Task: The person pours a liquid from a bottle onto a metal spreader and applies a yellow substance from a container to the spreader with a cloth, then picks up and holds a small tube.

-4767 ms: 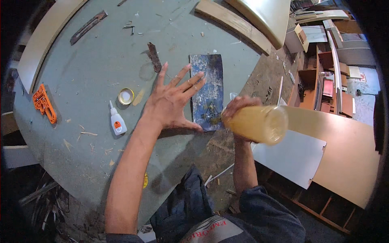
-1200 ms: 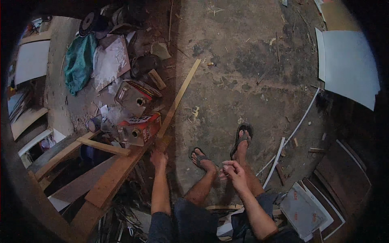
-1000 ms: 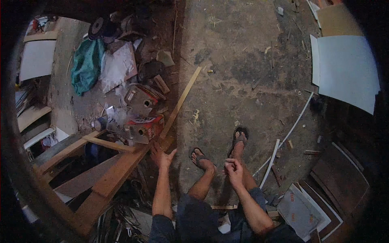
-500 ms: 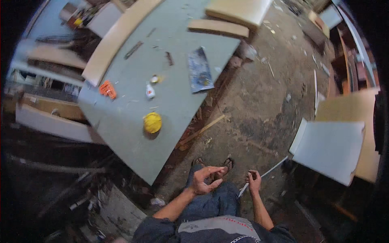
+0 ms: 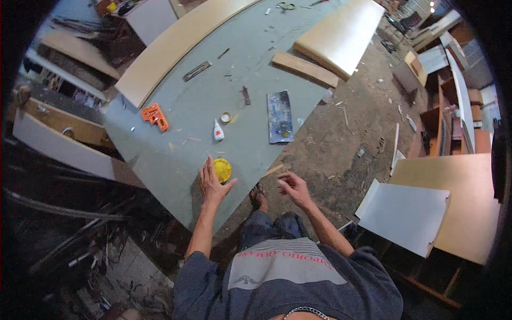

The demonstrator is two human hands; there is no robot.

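Observation:
My left hand (image 5: pixel 212 185) is over the near end of the grey-green tabletop, thumb and fingers spread beside a round yellow-topped tub (image 5: pixel 222 169). Whether the hand touches the tub I cannot tell. My right hand (image 5: pixel 294 190) hangs in the air beyond the table's right edge, fingers loosely bent and the thumb apart, nothing visible in it. Past the tub stand a small white glue bottle (image 5: pixel 218 132) and a small roll of tape (image 5: pixel 226 117). An orange tool like a staple gun (image 5: pixel 154 117) lies to the left. On the right is a dark, smeared rectangular sheet (image 5: pixel 281 114).
A curved pale board (image 5: pixel 160 66) lines the table's left side. Padded-looking panels (image 5: pixel 341 37) and a wooden block (image 5: pixel 305 68) lie at the far right. White and tan boards (image 5: pixel 404 213) lean at right. Scraps litter the floor (image 5: pixel 346 149).
My left hand has moved forward from over my lap to beside the yellow tub. My right hand has risen forward and left. The view has shifted, bringing me closer to the table.

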